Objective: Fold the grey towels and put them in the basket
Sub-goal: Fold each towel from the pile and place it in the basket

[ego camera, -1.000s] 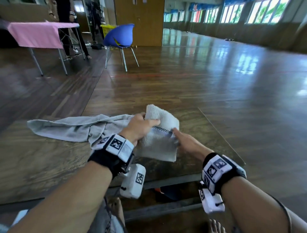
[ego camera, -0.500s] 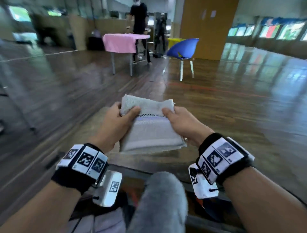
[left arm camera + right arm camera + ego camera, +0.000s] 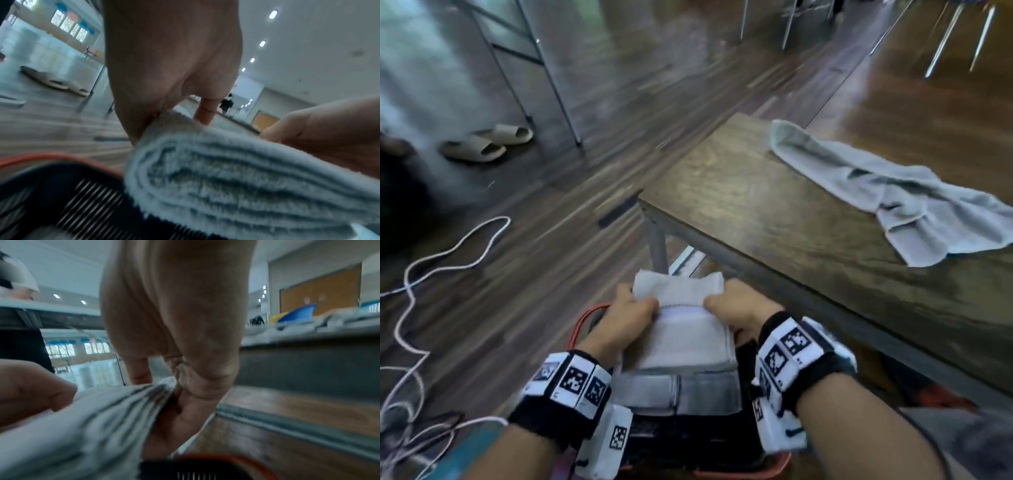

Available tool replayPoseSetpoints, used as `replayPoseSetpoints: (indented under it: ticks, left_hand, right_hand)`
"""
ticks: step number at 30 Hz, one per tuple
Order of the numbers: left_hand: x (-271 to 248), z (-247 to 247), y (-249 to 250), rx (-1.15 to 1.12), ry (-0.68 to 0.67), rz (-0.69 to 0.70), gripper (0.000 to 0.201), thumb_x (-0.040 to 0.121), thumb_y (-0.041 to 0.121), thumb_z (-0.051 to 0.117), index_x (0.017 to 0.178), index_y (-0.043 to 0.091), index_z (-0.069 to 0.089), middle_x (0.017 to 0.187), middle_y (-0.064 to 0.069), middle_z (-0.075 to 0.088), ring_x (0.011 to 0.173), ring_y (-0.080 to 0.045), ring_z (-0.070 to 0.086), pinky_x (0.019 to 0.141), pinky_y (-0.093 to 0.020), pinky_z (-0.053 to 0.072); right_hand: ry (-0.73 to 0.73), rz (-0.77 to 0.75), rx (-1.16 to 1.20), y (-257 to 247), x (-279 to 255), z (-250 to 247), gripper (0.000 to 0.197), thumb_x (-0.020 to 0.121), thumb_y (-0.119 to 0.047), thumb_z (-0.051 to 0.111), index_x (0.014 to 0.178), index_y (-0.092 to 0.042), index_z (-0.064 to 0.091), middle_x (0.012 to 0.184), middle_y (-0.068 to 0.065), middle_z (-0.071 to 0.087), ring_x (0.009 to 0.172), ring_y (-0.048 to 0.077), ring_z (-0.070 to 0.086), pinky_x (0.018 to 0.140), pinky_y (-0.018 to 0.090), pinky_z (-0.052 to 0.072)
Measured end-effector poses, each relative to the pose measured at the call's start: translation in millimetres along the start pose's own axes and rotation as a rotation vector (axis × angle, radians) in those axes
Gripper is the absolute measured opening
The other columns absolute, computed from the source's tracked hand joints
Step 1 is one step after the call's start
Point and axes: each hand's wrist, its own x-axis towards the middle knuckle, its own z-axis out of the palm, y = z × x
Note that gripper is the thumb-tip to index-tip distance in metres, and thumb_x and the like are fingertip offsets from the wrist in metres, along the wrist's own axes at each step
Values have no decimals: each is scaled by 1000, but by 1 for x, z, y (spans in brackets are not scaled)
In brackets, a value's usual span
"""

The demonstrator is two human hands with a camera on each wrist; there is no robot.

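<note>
You have swung away from the surface [image 3: 774, 205] and brought the folded towel [image 3: 681, 335] down over the basket [image 3: 592, 313], where half a second ago you held it up in front of you above the surface's near edge. Your left hand [image 3: 631, 317] and right hand [image 3: 736, 310] each pinch one side of it, thumbs on top and fingers [image 3: 203, 113] curled underneath, so both are closed on the cloth and neither has begun to let go. The wrist views show the layered fold edges held tight and the basket's dark slatted wall with its orange rim just below. At least one more folded towel [image 3: 678, 390] already lies in the basket directly under the one you carry, so this one looks set to land on that stack. That puts you at the placing step for this towel; lower it flat and release both sides together, or the fold may spring open. A loose towel [image 3: 893, 192] lies crumpled on the surface to your right, unfolded, so the task is not finished once this one is down.
</note>
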Motion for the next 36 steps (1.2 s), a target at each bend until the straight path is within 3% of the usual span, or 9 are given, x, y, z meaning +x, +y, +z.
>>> replayPoseSetpoints:
  ticks: [4,6,8,12,18,24,28,31,36]
  left_hand:
    - [28,37,-68,79,-120,-85,47,88,1,61,117,15,27,91,-4,57,72,-8,56,53,-18,44]
    - [37,61,-97,149,-145,-79,47,85,-4,61,113,16,29,74,-3,52,52,-2,50,44,-14,38]
    - [45,84,-119,169,-155,-93,41,83,-7,59,105,19,37,68,0,50,39,3,47,41,-12,36]
    - [64,114,-138,201,-117,-120,42,78,-11,52,92,28,46,78,-2,57,49,-1,51,47,-18,39]
    - [81,133,-146,299,-122,-191,37,82,-9,53,109,16,53,102,-10,63,86,-32,63,66,-29,44]
    - [88,136,-149,372,-192,-243,36,86,-5,57,117,10,65,119,-6,66,109,-21,61,87,-23,47]
    - [84,137,-148,385,-121,-237,39,88,-6,53,121,10,67,125,-4,66,118,-21,60,97,-23,47]
    - [81,138,-148,415,-43,-189,37,90,-6,53,122,7,65,127,-5,66,121,-22,59,103,-27,46]
    - [79,133,-153,501,-66,-64,36,90,-5,51,123,3,61,128,-7,59,117,-24,59,94,-22,43]
  right_hand:
    - [-19,162,32,57,36,41,34,93,-20,54,121,-2,63,128,18,65,116,35,62,96,43,53]
    - [-21,229,79,85,47,54,29,91,-18,57,110,2,66,120,24,68,108,37,66,93,48,55]
    - [-10,294,102,107,58,62,34,91,-19,59,117,2,65,119,24,68,107,37,67,95,49,55]
    - [-15,398,117,126,72,67,63,95,-17,56,151,1,31,147,20,49,131,36,52,103,35,45]
    - [-83,364,136,133,90,74,80,101,-16,48,161,-9,-5,155,20,39,134,35,48,101,34,44]
    - [-150,375,79,143,97,86,58,101,-16,49,153,-2,27,151,20,43,133,35,49,98,33,43]
    - [-249,394,78,145,99,92,70,103,-14,41,162,-8,4,165,16,22,147,34,33,112,33,36]
    - [-261,374,95,143,105,93,76,104,-13,40,162,-15,-9,167,15,18,141,33,42,107,34,43]
    - [-277,343,113,143,114,91,82,105,-17,43,160,-18,-18,170,8,-2,150,31,30,112,33,37]
